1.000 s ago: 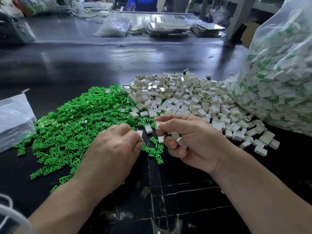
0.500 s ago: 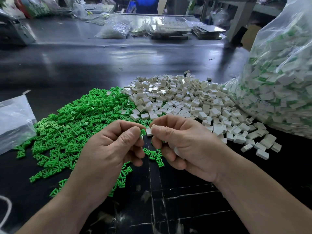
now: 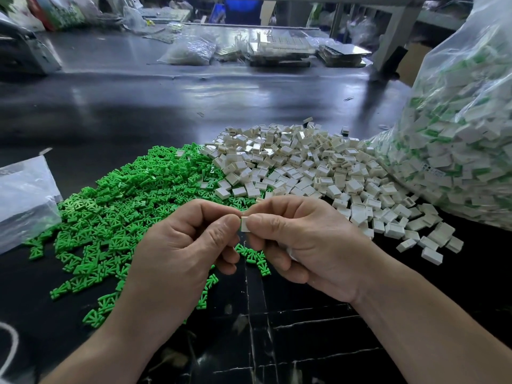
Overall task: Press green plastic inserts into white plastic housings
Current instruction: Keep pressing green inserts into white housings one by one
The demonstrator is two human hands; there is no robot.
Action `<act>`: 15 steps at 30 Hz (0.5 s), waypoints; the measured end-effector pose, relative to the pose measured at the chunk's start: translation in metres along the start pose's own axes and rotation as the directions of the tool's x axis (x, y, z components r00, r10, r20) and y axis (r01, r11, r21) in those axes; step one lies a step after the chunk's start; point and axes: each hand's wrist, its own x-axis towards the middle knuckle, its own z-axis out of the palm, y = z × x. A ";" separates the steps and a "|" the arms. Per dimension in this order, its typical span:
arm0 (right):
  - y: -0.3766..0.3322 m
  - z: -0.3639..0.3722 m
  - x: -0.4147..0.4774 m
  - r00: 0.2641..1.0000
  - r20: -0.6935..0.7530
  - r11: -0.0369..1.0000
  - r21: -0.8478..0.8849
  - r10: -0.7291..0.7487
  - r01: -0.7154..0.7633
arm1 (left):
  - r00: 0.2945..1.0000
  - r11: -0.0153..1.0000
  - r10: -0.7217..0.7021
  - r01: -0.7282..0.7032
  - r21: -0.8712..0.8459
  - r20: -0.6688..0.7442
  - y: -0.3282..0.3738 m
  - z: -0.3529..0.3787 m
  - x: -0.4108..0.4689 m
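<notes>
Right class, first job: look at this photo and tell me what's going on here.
A person is assembling small parts bare-handed. The right hand and left hand pinch one small white plastic housing between their fingertips above the black table; any insert going into it is hidden. A heap of green plastic inserts lies to the left, a heap of loose white housings to the right, and a clear plastic bag of white-and-green pieces stands far right.

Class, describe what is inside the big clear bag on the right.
The clear bag holds white housings with green inserts among them; deeper contents are covered by outer pieces.
</notes>
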 end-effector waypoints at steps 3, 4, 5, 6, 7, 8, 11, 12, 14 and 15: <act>0.000 0.000 0.000 1.000 0.003 0.999 0.044 0.006 -0.006 | 1.000 0.999 -0.006 0.008 -0.054 0.028 0.002 -0.001 0.000; 0.000 0.001 0.000 1.000 0.015 0.999 0.051 0.008 -0.009 | 0.999 0.992 -0.032 0.037 -0.122 0.043 0.002 -0.002 0.001; 0.000 0.002 -0.001 0.999 0.032 0.998 0.055 0.010 -0.012 | 0.995 0.973 -0.071 0.084 -0.215 0.069 0.003 -0.002 0.001; 0.000 0.003 -0.001 0.999 0.048 0.998 0.059 0.012 -0.015 | 0.988 0.940 -0.109 0.138 -0.313 0.109 0.003 -0.002 0.002; 0.001 0.004 -0.001 0.998 0.062 0.998 0.064 0.012 -0.016 | 0.977 0.899 -0.138 0.192 -0.394 0.161 0.004 -0.002 0.003; 0.002 0.004 -0.002 0.997 0.071 0.998 0.067 0.010 -0.015 | 0.962 0.857 -0.159 0.245 -0.453 0.220 0.005 -0.002 0.003; 0.003 0.005 -0.002 0.996 0.088 0.997 0.079 0.004 -0.011 | 0.909 0.737 -0.186 0.381 -0.558 0.373 0.006 -0.001 0.003; 0.002 0.005 -0.002 0.995 0.095 0.997 0.082 0.005 -0.013 | 0.895 0.696 -0.192 0.413 -0.587 0.402 0.006 -0.001 0.003; 0.002 0.005 -0.003 0.994 0.105 0.996 0.084 0.013 -0.022 | 0.882 0.633 -0.210 0.451 -0.629 0.421 0.006 0.000 0.003; 0.002 0.005 -0.003 0.994 0.105 0.997 0.078 0.020 -0.029 | 0.880 0.615 -0.225 0.462 -0.640 0.419 0.006 0.001 0.003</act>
